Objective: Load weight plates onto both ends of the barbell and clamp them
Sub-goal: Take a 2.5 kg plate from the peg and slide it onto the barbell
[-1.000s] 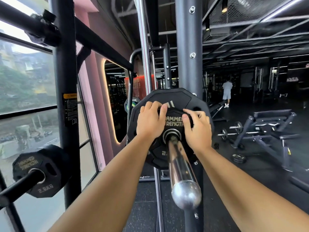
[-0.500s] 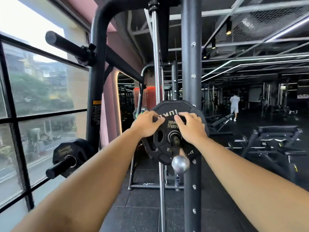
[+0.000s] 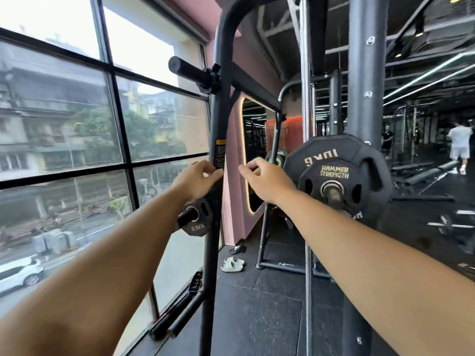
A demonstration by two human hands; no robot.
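Observation:
A small black 2.5 kg plate (image 3: 334,173) marked HAMMER STRENGTH sits on the barbell sleeve (image 3: 332,191), flat against a larger black 10 kg plate (image 3: 359,152) behind it. Both hands are off the plates and reach out to the left of them. My left hand (image 3: 198,179) hovers in front of the rack's dark upright, fingers loosely curled, holding nothing. My right hand (image 3: 264,179) hangs in the air beside the big plate, also loosely curled and holding nothing. Another 2.5 kg plate (image 3: 196,220) sits on a storage peg (image 3: 183,218) below my left hand.
The rack's dark upright (image 3: 217,140) with a horizontal peg (image 3: 190,70) stands left of centre, a thick post (image 3: 365,73) and chrome guide rod (image 3: 305,73) at right. Windows fill the left. White slippers (image 3: 232,264) lie on the rubber floor. A person (image 3: 458,145) stands far right among benches.
Both hands have let go of the small plate on the sleeve and swung left toward the rack upright. The view has turned left, so the loaded plates now lie at right.

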